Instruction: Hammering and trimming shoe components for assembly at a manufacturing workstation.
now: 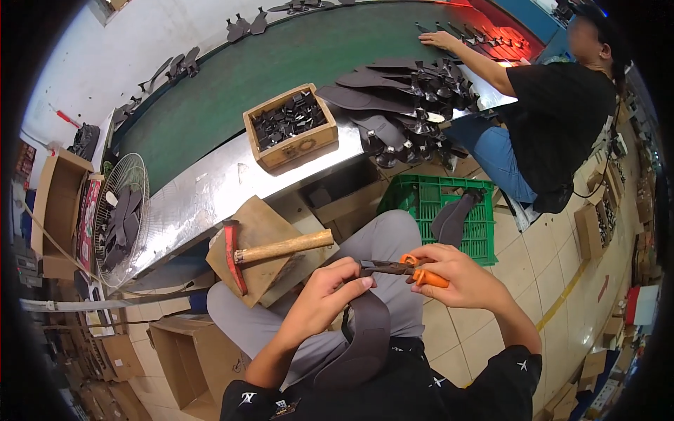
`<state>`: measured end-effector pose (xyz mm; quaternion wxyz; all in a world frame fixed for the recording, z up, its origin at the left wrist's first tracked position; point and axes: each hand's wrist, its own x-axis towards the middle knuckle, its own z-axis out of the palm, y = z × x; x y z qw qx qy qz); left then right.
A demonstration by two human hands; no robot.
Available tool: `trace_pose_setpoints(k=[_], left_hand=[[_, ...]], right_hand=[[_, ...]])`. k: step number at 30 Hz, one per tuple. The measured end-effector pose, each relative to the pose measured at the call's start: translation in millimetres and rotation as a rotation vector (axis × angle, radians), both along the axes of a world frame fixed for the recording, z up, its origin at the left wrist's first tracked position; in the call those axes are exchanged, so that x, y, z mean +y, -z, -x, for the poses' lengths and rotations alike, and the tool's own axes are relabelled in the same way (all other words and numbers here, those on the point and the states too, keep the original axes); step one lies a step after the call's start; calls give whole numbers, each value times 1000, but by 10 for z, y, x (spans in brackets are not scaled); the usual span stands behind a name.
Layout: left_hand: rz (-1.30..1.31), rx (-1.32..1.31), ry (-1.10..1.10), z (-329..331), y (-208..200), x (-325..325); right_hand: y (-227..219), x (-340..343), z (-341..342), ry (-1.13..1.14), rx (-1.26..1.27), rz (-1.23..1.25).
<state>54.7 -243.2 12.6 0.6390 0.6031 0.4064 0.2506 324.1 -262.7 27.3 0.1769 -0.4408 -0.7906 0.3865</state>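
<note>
My left hand (324, 295) is closed around the end of a dark grey shoe sole (370, 331), which curves down over my lap. In my right hand (460, 279) is a pair of pliers with orange handles (431, 278). Its metal jaws (385, 266) point left and meet the fingertips of my left hand, at the end of the sole. Whether the jaws grip a small piece there is hard to make out. A hammer (284, 247) with a red head and wooden handle lies on a brown board-topped block (261, 284) beside my left knee.
A wooden box (298, 149) of small black pieces stands on the metal bench edge (214, 189), beside the green belt (210, 126). Dark soles (382, 98) are piled to its right. A green crate (484, 235) holds a sole. A co-worker (554, 119) reaches over the belt. A fan (133, 172) stands left.
</note>
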Motion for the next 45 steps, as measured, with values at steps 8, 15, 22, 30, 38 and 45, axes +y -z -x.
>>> trace_pose_setpoints(k=[8, 15, 22, 30, 38, 45], left_hand=[[212, -175, 4, -58, 50, -17], [272, -177, 76, -11, 129, -94], [366, -318, 92, 51, 139, -86], [432, -457, 101, 71, 274, -81], [355, -420, 42, 60, 308, -63], [350, -274, -104, 118, 365, -31]], right_hand=[[-60, 37, 50, 48, 4, 102], [55, 31, 61, -4, 177, 14], [106, 47, 105, -28, 192, 23], [105, 69, 158, -19, 223, 31], [162, 71, 205, 0, 218, 121], [280, 388, 241, 101, 263, 271]])
